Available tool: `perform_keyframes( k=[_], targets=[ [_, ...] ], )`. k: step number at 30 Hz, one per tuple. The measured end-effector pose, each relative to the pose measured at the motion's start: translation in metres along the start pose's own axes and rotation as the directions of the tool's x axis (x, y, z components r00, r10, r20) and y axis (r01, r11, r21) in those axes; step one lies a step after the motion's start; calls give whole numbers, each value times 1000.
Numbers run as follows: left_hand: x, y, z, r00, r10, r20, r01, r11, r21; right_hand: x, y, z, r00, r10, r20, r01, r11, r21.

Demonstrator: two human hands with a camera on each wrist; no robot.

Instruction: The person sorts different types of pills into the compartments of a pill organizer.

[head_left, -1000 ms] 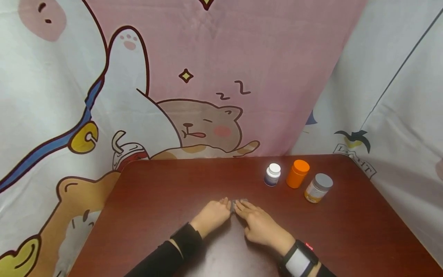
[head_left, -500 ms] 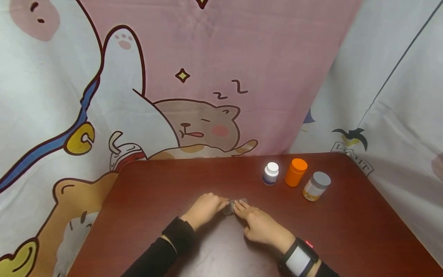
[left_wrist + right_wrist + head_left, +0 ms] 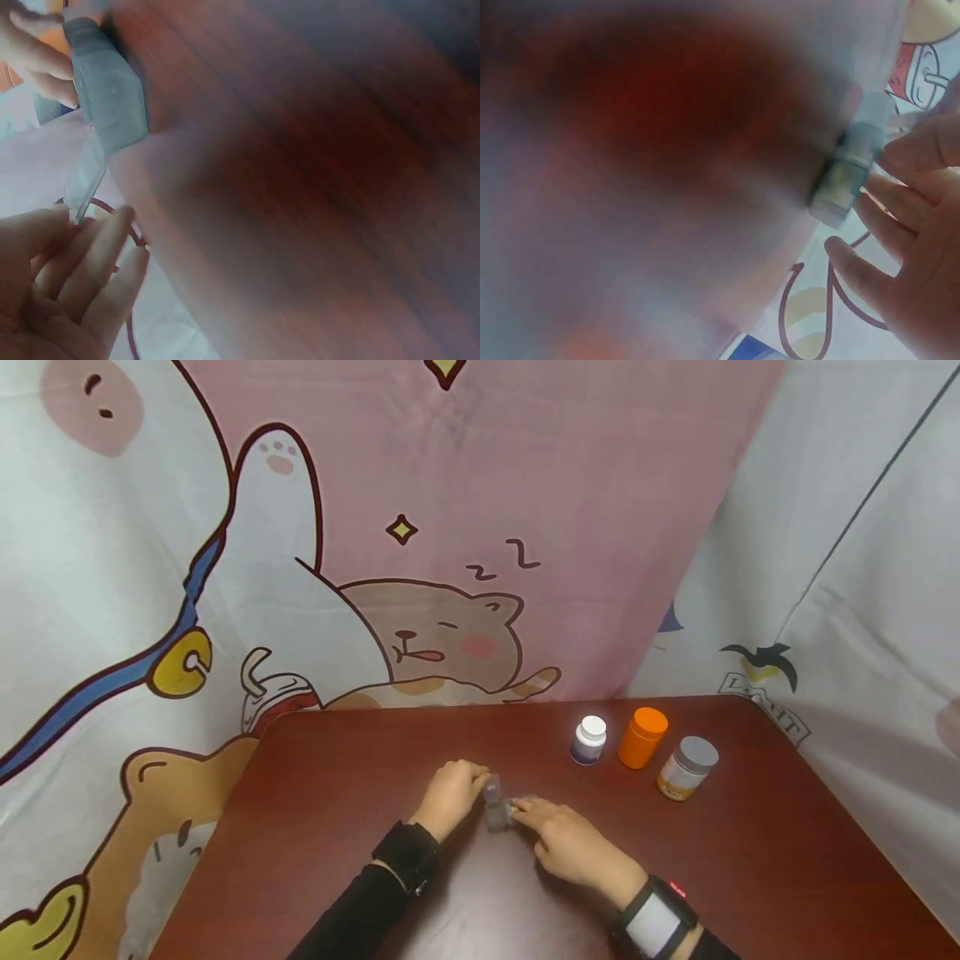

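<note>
A small clear pill box (image 3: 498,815) lies on the table, its lid (image 3: 492,788) raised at the left end. Pale contents show faintly through its wall in the right wrist view. My left hand (image 3: 447,797) is at the lid's free edge, which lies between thumb and index finger (image 3: 52,255) while the other fingers stay loose. My right hand (image 3: 577,843) rests its nearly straight fingertips on the right part of the pill box, covering some of it. In the left wrist view, the lid (image 3: 86,176) tilts away from the box body (image 3: 112,97).
Behind and right of my right hand stand a white bottle (image 3: 588,741) with a dark label, an orange bottle (image 3: 642,739) and a grey-lidded jar (image 3: 687,768). Beyond the brown table (image 3: 360,752) hangs a cartoon-printed cloth (image 3: 600,527).
My left hand has moved left and away from me, and the lid at the pill box's left end has swung up. My right hand has stayed on the box, its fingers shifting slightly.
</note>
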State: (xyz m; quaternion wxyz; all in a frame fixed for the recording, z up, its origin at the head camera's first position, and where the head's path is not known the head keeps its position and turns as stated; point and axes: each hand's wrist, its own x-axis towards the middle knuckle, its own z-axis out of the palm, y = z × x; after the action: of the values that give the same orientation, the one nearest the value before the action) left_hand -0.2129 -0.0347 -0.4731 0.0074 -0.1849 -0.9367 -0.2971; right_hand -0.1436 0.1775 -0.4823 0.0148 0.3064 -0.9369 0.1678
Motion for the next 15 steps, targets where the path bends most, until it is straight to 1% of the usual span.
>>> perform_keyframes(
  k=[2,4,7,9,12,15],
  targets=[
    [-4,2,-1,1000,5,16,-5,999,31,2,1,0,999,-28,-40,27,999,-23],
    [-11,4,-3,1000,9,14,-10,997,81,4,3,0,995,-64,-79,60,997,-51],
    [-27,7,-6,1000,-9,-18,12,990,138,3,9,-2,980,-125,-152,113,990,-87],
    [-39,8,-10,998,-38,-42,44,987,153,0,16,-6,968,-148,-204,127,986,-111],
    [-59,10,-14,995,-79,-59,86,988,128,-6,32,-18,956,-144,-256,106,982,-155],
    [-79,13,-15,993,-106,-47,110,990,93,-11,50,-35,959,-108,-264,57,980,-191]
  ],
)
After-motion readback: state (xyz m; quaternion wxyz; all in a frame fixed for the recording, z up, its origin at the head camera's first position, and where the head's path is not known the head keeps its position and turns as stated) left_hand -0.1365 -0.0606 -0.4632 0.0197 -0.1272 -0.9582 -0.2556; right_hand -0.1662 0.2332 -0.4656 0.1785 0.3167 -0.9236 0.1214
